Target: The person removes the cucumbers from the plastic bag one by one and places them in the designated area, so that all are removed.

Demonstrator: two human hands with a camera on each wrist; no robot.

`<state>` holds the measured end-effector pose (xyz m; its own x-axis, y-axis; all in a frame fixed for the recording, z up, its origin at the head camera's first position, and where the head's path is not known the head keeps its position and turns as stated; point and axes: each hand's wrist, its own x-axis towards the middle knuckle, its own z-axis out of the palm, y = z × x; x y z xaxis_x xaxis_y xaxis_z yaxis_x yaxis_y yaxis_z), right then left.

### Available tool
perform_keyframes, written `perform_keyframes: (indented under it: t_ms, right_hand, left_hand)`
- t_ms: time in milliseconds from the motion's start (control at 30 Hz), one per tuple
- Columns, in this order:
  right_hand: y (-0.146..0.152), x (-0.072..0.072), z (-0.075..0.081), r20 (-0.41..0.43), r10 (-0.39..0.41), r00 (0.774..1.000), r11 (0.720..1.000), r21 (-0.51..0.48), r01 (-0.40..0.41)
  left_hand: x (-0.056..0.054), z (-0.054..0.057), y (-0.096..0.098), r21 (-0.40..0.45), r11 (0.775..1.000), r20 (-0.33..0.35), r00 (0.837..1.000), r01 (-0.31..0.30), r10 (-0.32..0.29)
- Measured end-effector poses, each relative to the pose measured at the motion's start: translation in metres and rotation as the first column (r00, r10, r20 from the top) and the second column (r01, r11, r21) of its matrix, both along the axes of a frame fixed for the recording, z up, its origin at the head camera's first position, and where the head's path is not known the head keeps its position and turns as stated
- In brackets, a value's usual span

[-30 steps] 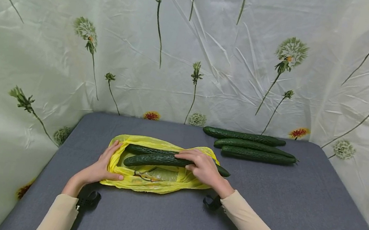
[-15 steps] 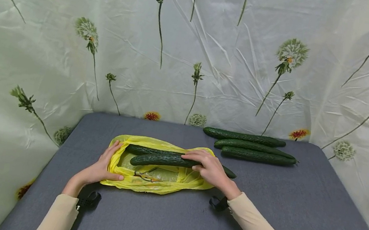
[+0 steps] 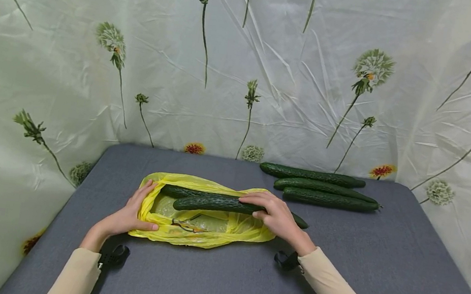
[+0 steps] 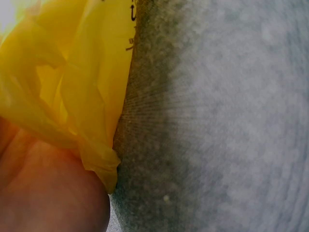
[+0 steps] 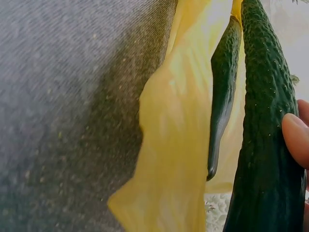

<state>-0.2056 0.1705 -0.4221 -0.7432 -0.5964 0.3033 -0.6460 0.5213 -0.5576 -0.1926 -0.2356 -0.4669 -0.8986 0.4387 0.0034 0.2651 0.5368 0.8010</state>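
A yellow plastic bag [image 3: 205, 238] lies with its mouth spread wide, facing up. My left hand [image 3: 127, 213] holds its left end, thumb over the near rim and fingers along the far side. In the left wrist view, yellow film [image 4: 96, 72] bunches against the palm. One cucumber [image 3: 169, 190] lies inside the bag toward the far wall. My right hand [image 3: 273, 216] grips a second, bumpy dark green cucumber [image 3: 205, 203] from above, thumb on its near side. That cucumber lies across the bag's mouth, its right end sticking out past the bag and partly covered by the hand.
Three more cucumbers [image 3: 329, 199] lie side by side at the back right of the grey cloth-covered table [image 3: 190, 285]. A pale curtain [image 3: 204, 113] printed with dandelions hangs behind and around the table.
My right hand has shifted to the right, drawing the gripped cucumber along so that more of it reaches past the bag's right end. My left hand stays where it was.
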Motion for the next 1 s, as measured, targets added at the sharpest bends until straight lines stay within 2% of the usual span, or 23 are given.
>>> perform_keyframes:
  t_ms: [367,1000]
  right_hand:
    - [0.014,0.0,0.0,-0.001,0.002,1.0,0.999,-0.034,-0.002]
    - [0.04,0.006,0.002,0.045,-0.062,0.997,0.998,-0.026,0.063]
  left_hand:
    - [0.0,-0.001,0.001,0.008,1.0,-0.002,1.0,-0.011,0.011]
    - [0.001,0.001,0.001,-0.007,1.0,0.008,1.0,-0.017,0.017]
